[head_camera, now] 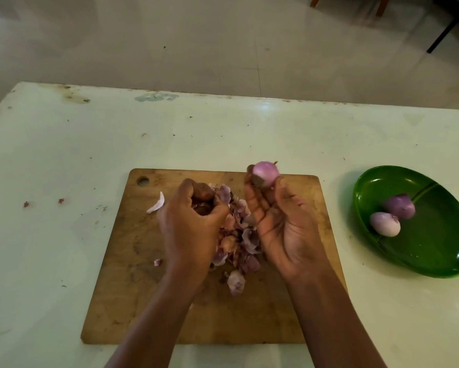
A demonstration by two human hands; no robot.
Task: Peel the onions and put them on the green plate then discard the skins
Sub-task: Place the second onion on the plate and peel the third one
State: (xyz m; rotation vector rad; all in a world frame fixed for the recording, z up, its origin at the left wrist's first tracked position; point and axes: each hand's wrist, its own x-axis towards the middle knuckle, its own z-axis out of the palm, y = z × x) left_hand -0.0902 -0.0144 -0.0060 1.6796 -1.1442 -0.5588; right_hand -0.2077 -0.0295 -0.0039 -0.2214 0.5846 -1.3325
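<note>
Standing on a pale tiled floor (223, 49), the table (63, 155) has a greenish-white top. The top is smooth and a little shiny, with stains near its far edge and tiny crumbs of peel on it. Beyond the table, at the far right, brown wooden chair legs (382, 6) and a thin black leg (446, 30) are visible.

A wooden cutting board (143, 301) lies in the middle of the table. It is rectangular with rounded corners, worn and darkened, and has a round hole (142, 181) in its far left corner. On it lies a heap of onion skins (239, 235), thin, dry and curled, purple and pinkish-brown. One pale curved piece (156, 204) lies apart at the left of the heap.

The left hand (191, 227) is over the heap, with its fingers curled closed around some of the skins. The right hand (284, 229) is raised with the palm turned up. Its fingertips pinch a peeled onion (265, 173), round, smooth and pale purple, above the far edge of the board.

At the right, well apart from the board, is the green plate (440, 251), oval and glossy. Two other onions (385, 224), also peeled, lie in it, touching each other near its left side.
</note>
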